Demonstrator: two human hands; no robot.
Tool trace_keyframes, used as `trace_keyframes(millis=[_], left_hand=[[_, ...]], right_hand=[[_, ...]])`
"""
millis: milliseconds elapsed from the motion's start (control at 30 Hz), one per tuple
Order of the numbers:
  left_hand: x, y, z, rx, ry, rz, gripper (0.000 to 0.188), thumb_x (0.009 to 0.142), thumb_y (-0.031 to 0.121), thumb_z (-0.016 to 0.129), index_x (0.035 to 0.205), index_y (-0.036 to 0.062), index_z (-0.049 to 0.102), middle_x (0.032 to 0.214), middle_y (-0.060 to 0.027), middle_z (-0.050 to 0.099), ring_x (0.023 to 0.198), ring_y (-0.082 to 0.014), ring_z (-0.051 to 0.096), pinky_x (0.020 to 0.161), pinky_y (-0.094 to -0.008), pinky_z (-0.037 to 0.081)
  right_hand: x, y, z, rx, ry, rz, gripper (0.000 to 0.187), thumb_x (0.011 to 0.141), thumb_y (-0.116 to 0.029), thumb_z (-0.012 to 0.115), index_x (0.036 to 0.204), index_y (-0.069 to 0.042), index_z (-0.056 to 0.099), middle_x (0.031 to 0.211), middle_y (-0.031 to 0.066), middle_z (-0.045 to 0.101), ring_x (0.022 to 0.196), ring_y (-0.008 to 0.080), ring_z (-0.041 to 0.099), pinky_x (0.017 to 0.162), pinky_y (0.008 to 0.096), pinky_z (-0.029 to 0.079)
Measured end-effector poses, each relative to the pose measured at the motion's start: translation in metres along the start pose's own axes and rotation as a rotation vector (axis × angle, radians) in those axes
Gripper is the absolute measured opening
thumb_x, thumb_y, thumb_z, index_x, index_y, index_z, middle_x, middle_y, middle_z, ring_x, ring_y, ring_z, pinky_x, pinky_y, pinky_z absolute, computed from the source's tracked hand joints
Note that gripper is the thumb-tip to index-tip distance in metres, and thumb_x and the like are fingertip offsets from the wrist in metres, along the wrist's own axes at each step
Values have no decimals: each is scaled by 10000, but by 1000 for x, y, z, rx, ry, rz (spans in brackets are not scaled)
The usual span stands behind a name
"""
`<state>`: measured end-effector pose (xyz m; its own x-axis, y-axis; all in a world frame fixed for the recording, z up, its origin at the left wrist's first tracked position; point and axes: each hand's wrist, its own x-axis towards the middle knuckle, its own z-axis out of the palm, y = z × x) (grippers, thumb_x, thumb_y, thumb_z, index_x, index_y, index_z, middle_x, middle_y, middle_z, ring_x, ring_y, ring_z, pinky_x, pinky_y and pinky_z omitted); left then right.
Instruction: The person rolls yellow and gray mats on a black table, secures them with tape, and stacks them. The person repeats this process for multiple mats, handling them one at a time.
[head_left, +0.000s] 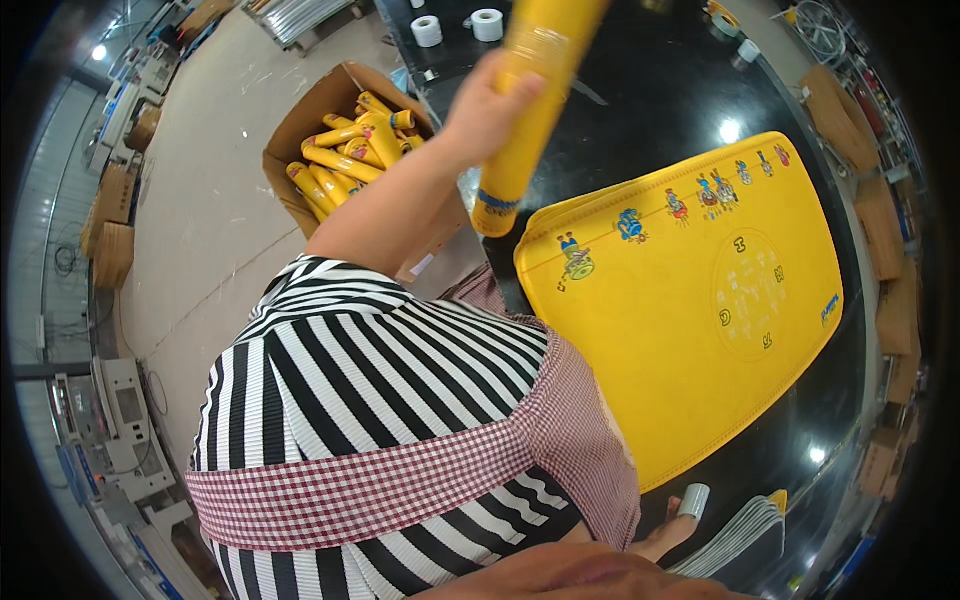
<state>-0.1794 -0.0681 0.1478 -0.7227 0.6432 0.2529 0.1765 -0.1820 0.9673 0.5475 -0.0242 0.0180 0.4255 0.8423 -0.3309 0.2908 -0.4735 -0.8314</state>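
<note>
My left hand (493, 112) is wrapped round a rolled yellow mat (540, 85), which is held tilted above the table's edge. Clear wrapping glints on the roll, and its lower end carries blue print. At the lower right, my right hand (672, 520) shows only in part beyond the apron, its fingers closed at a small silvery cylinder (694, 500). Between the hands a flat yellow mat (640, 350) with rounded corners lies on the black table (640, 110). Small cartoon figures run along its far side, and the edge of at least one more mat shows beneath it.
Left of the table stands an open cardboard box (283, 160) full of yellow rolls (345, 155). White label rolls (487, 25) stand at the table's far end. Grey-white strips (745, 535) fan out near my right hand. Cardboard boxes (880, 225) line the right side.
</note>
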Motion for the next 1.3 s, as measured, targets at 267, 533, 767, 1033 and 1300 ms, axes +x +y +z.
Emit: trace_keyframes(millis=[267,533,767,1033,1300], left_hand=[[24,-73,-230,823,878,-456,1028,793,441,894,1587,75,354,1484,-241,480,1279,-385,566,1055,-486,502],[5,-147,-77,882,292,145,370,828,231,808,1168,100,740,1226,-159,691,1233,-361,614,1079,-446,483],[-87,-99,86,873,-429,-10,424,891,341,762,1166,18,740,1250,-191,663,1170,-392,609,1056,-460,482],[-82,-91,94,935,-387,95,552,815,319,852,1282,53,725,1309,-128,607,1235,-332,537,1084,-417,454],[-76,-54,98,592,-666,-214,536,892,104,720,1419,149,636,1290,-191,661,1107,-337,682,1020,-383,524]], right_hand=[[10,13,18,107,38,101,342,1042,-334,531,1117,-5,590,853,82,609,740,213,609,754,342,479],[43,39,3,189,134,200,386,1036,-419,578,913,-54,611,713,28,568,668,169,553,659,324,422],[78,62,-31,295,212,299,589,960,-583,661,1186,-39,648,844,74,697,810,224,686,752,339,554],[27,44,-3,-176,607,-239,576,966,-256,725,1434,42,567,1161,169,656,1015,251,643,881,368,526],[-4,-40,106,-137,-3,-505,322,971,-134,716,1255,15,701,980,43,681,832,123,610,804,268,516]])
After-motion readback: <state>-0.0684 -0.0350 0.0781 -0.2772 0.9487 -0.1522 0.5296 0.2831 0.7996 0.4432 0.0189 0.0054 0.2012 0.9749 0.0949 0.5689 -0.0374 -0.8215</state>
